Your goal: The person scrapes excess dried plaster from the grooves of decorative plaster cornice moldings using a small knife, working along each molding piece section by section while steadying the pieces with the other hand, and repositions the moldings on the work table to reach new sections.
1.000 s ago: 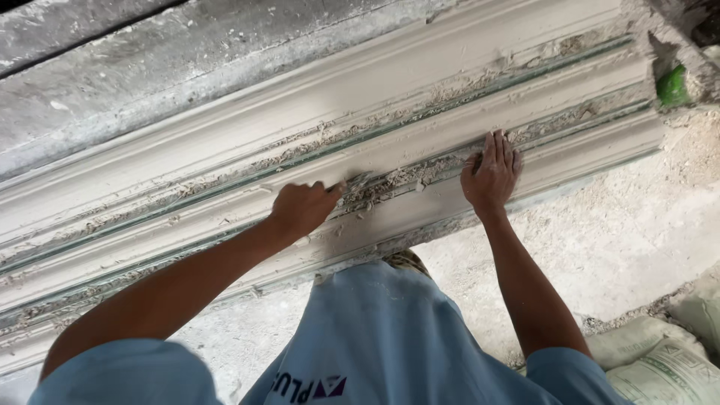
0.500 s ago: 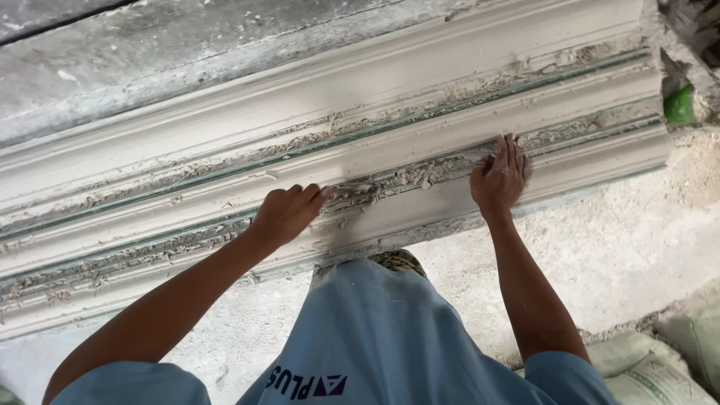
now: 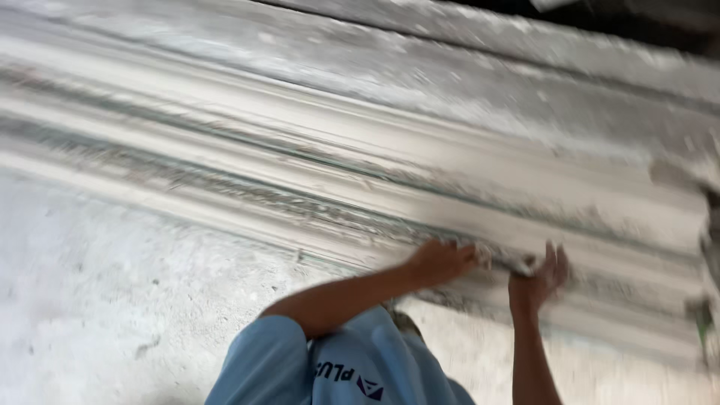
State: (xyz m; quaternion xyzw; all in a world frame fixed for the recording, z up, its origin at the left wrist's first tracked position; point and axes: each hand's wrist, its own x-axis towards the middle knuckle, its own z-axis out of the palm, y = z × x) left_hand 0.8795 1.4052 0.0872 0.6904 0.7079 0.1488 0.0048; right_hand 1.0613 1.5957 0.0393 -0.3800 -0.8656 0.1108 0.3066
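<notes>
A long white plaster moulding (image 3: 315, 172) with stepped ridges and crumbly residue in its grooves runs from upper left to lower right. My left hand (image 3: 442, 262) rests on its lower ridge with fingers curled; the motion blur hides whether it grips anything. My right hand (image 3: 541, 276) is a short way to the right, fingers spread and pressed against the same ridge. A small pale bit (image 3: 504, 259) lies on the ridge between the two hands. My light blue shirt (image 3: 345, 360) fills the bottom centre.
A rough, dusty concrete floor (image 3: 112, 300) spreads below the moulding on the left. A grey plaster-spattered slab (image 3: 465, 75) runs along above the moulding. The moulding's end (image 3: 697, 247) is at the right edge, with a small green thing (image 3: 702, 319) beside it.
The view has swung left and blurred, so hands and moulding now sit lower right. My hands are closer together on the same ridge; the sacks at the right are out of view.
</notes>
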